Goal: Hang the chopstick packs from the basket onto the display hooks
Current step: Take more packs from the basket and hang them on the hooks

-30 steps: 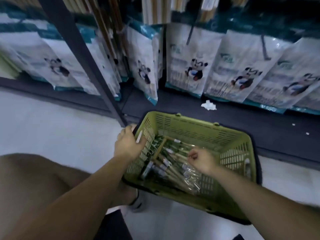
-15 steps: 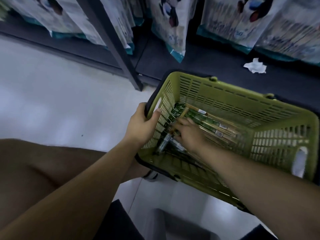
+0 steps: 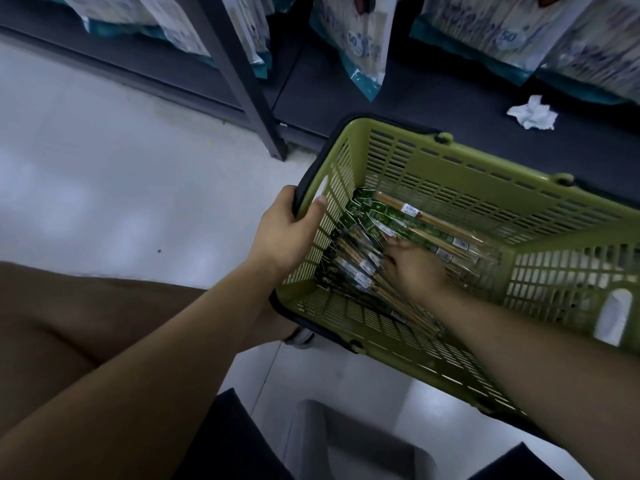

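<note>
A green slatted basket (image 3: 485, 174) stands on the floor against the dark shelf base. Several chopstick packs (image 3: 360, 268) with green printed cards lie heaped in its left half. My left hand (image 3: 284, 233) grips the basket's left rim, thumb inside the wall. My right hand (image 3: 414, 266) reaches down inside the basket, palm down, fingers resting on the packs; whether it grips one is hidden under the hand. No display hooks are in view.
Hanging white-and-teal product bags (image 3: 360, 39) fill the rack at the top. A dark metal upright (image 3: 239, 81) meets the floor left of the basket. A crumpled white tissue (image 3: 531, 112) lies on the shelf base. My bent knee (image 3: 69, 306) is at lower left.
The view has tilted further down and closer to the basket. My right hand has shifted a little to the right over the packs. My left hand stays on the rim.
</note>
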Motion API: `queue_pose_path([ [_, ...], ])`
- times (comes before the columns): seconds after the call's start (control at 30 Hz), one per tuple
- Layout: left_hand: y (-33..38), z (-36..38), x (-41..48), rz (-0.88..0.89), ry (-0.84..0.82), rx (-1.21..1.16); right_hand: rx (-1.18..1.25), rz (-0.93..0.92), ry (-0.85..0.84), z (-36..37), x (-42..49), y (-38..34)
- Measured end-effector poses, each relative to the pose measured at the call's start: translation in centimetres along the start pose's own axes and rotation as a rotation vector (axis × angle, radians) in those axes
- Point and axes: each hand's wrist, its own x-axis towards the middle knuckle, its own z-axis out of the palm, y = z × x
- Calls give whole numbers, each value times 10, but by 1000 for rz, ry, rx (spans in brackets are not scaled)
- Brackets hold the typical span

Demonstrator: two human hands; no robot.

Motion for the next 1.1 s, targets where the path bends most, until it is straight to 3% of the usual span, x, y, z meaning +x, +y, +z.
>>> queue_pose_path([
  [0.4, 4, -3, -2, 6, -5, 5, 77, 311, -119, 16, 1, -21],
  [0.6, 3, -1, -6, 32, 53, -26, 372, 292, -26, -17, -9, -10],
  [0.7, 13, -3, -15, 268, 275, 34, 471, 195, 23, -54, -12, -13],
  [0.8, 41, 5, -21, 429, 190, 60, 630, 111, 68, -91, -19, -29],
  [0.93, 65, 28, -31, 121, -213, -180, 754, -35, 42, -119, -32, -61],
  [1.0, 63, 33, -36, 31, -231, -309, 797, -56, 4, -117, -34, -67],
  [1.1, 63, 23, -33, -29, -119, -435, 953, -13, -131, -104, -32, -56],
])
